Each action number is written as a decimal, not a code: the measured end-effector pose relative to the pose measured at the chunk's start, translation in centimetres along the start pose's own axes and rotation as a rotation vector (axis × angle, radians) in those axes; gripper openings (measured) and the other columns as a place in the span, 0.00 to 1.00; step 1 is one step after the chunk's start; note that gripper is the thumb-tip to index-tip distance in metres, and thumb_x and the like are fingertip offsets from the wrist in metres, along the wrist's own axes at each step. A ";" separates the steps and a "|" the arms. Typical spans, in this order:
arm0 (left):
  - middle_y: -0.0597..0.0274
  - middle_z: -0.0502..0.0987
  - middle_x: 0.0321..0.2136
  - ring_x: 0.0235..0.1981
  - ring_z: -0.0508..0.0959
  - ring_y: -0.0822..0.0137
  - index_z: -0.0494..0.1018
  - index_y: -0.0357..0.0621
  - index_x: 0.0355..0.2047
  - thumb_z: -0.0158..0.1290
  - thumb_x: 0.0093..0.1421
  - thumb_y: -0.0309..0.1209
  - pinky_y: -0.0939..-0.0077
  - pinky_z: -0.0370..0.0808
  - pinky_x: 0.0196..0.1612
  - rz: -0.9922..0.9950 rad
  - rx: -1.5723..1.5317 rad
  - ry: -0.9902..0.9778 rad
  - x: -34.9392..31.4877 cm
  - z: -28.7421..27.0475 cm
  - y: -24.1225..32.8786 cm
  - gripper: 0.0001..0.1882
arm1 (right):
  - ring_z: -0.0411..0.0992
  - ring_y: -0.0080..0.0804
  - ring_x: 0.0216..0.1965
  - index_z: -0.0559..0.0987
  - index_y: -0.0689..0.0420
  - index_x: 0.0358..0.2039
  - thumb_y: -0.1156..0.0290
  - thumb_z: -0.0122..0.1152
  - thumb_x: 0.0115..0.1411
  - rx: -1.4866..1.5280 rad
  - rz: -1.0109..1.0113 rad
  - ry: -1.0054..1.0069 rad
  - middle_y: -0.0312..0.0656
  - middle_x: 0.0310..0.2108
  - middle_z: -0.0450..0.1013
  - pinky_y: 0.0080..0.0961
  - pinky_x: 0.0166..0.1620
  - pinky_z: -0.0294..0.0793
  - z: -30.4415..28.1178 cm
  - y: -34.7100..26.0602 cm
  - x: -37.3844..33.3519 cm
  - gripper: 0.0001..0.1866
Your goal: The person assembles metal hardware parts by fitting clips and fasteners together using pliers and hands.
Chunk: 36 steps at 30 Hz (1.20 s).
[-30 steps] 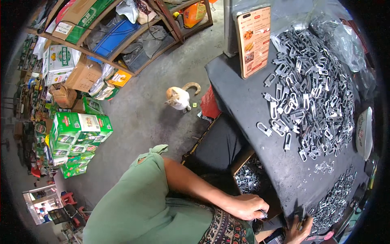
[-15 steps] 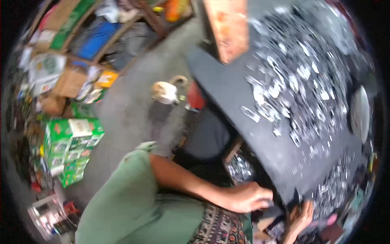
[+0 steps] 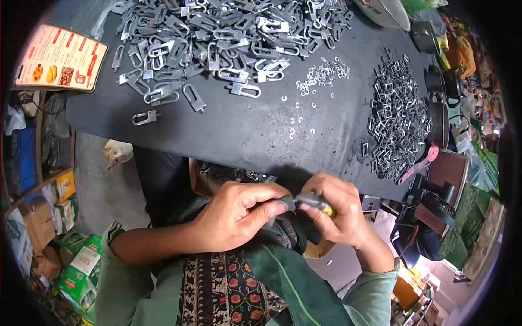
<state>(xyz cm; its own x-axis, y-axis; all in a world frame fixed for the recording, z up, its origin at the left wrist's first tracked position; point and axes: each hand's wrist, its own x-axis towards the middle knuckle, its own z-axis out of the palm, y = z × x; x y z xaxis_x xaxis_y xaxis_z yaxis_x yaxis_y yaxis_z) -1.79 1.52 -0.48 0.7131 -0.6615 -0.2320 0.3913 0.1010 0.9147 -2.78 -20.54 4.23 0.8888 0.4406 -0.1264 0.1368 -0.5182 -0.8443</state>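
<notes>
My left hand (image 3: 244, 214) is closed, pinching a small grey metal piece (image 3: 289, 204) between thumb and fingers; most of it is hidden. My right hand (image 3: 340, 209) wraps round pliers (image 3: 309, 199) with a yellow patch on the handle. The plier jaws meet the metal piece in front of my body, just off the table's near edge. On the dark table (image 3: 234, 127) lies a large heap of long metal loops (image 3: 217, 43). Small open rings (image 3: 326, 74) are scattered right of it, and a pile of small rectangular metal frames (image 3: 397, 119) lies farther right.
A pink plastic spoon (image 3: 421, 163) lies by the frames. A metal bowl (image 3: 386, 13) stands at the far right and a printed card (image 3: 62, 58) at the left. A small black fan (image 3: 435, 209) is at right. A cat (image 3: 118, 152) is on the floor, near green cartons (image 3: 81, 277).
The view has swung to the right and down, so the table now lies straight ahead. My hands, apart at the lower right before, now meet in the middle at the metal piece and pliers.
</notes>
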 end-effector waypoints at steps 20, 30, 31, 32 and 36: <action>0.65 0.75 0.25 0.21 0.72 0.79 0.68 0.35 0.54 0.47 0.68 0.28 0.84 0.71 0.26 -0.407 -0.384 -0.184 -1.2 -2.4 0.3 0.16 | 0.67 0.40 0.38 0.74 0.54 0.36 0.58 0.68 0.49 -1.042 -0.051 0.145 0.41 0.32 0.66 0.37 0.43 0.65 -3.6 0.7 2.1 0.19; 0.63 0.77 0.31 0.33 0.73 0.73 0.77 0.36 0.41 0.57 0.62 0.29 0.76 0.70 0.37 -0.056 0.019 -0.091 -1.0 -2.1 -1.8 0.10 | 0.67 0.35 0.40 0.72 0.50 0.33 0.58 0.66 0.48 -1.181 -0.358 -0.032 0.37 0.32 0.65 0.35 0.48 0.65 -6.2 2.5 6.6 0.16; 0.63 0.77 0.31 0.33 0.73 0.73 0.77 0.36 0.41 0.57 0.62 0.29 0.76 0.70 0.37 -0.058 0.016 -0.083 -1.1 -2.2 -1.8 0.10 | 0.67 0.35 0.40 0.72 0.50 0.33 0.58 0.66 0.48 -1.185 -0.363 -0.047 0.37 0.32 0.64 0.35 0.48 0.66 -6.2 2.4 6.8 0.16; 0.62 0.77 0.31 0.32 0.73 0.72 0.78 0.36 0.40 0.57 0.62 0.29 0.76 0.69 0.37 -0.044 -0.001 -0.078 -1.1 -2.2 -1.7 0.10 | 0.67 0.35 0.40 0.72 0.50 0.33 0.58 0.66 0.48 -1.181 -0.369 -0.052 0.37 0.32 0.64 0.35 0.48 0.66 -6.2 2.4 7.0 0.16; 0.60 0.77 0.31 0.32 0.74 0.71 0.78 0.37 0.39 0.58 0.61 0.29 0.76 0.69 0.36 -0.013 0.001 -0.060 -1.1 -2.2 -1.7 0.09 | 0.67 0.34 0.39 0.72 0.50 0.32 0.58 0.66 0.47 -1.186 -0.368 -0.087 0.36 0.32 0.64 0.34 0.47 0.66 -6.3 1.9 7.3 0.16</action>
<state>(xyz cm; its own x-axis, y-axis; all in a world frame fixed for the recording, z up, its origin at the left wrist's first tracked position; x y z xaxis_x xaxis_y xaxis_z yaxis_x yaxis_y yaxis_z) -1.96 3.75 -2.46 0.6716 -0.7062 -0.2241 0.3999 0.0909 0.9121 6.71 -22.88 4.96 0.6883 0.7234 -0.0541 0.7219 -0.6759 0.1485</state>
